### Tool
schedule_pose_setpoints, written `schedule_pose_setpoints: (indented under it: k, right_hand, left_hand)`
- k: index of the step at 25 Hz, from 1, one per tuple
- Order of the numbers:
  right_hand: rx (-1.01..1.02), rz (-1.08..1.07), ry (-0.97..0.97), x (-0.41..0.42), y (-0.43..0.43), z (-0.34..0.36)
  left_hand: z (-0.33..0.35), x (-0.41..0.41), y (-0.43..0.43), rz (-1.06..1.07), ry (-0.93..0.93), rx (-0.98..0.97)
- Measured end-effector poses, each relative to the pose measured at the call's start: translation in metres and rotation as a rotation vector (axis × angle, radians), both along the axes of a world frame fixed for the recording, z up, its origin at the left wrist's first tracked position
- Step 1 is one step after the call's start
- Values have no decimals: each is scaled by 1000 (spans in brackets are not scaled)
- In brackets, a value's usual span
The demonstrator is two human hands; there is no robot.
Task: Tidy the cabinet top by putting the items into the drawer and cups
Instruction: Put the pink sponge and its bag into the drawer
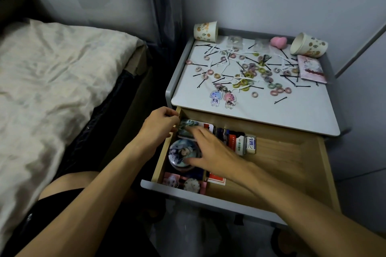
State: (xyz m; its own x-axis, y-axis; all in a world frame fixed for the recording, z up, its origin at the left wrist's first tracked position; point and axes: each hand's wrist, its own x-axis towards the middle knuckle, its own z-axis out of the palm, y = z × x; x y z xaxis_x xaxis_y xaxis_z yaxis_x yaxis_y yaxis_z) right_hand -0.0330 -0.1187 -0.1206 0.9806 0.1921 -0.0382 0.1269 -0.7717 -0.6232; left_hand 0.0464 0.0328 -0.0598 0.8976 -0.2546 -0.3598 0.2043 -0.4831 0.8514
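In the open drawer [282,152], my right hand [211,150] spreads loose, empty fingers [193,160] over a round badge [179,155]; my left hand [160,124] seemingly pinches the drawer's wall, risking jostling the stacked cards [227,137]

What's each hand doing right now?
Left hand: fingers curled at the open wooden drawer's left wall; contents unclear.
Right hand: open, empty, over the drawer.

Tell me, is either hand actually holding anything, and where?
The left hand grips the drawer's left side wall near its back. The right hand rests spread on a round badge, not clearly gripping it.
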Motion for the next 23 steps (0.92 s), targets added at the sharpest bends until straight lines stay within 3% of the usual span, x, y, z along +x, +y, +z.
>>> schedule_pose_setpoints:
  k: [8,12,16,19,21,23]
  right_hand:
    - [-71,-465,-241,5,-129,76]
    - [-236,-700,-163,30,-232,89]
    - [-535,-559,-1,52,-312,78]
    - [-539,-477,197,61,-337,69]
    - [-499,-454,223,64,-341,66]
    - [-532,-466,124,62,-347,65]
  left_hand:
    - [48,7,-84,-122,28,-211]
    - [66,22,-142,-260,-1,-244]
    - [70,53,-202,-337,0,-243]
    - [62,88,-251,-353,-58,-202]
    - [52,117,-282,-366,-185,-82]
    - [42,143,-318,-424,-410,132]
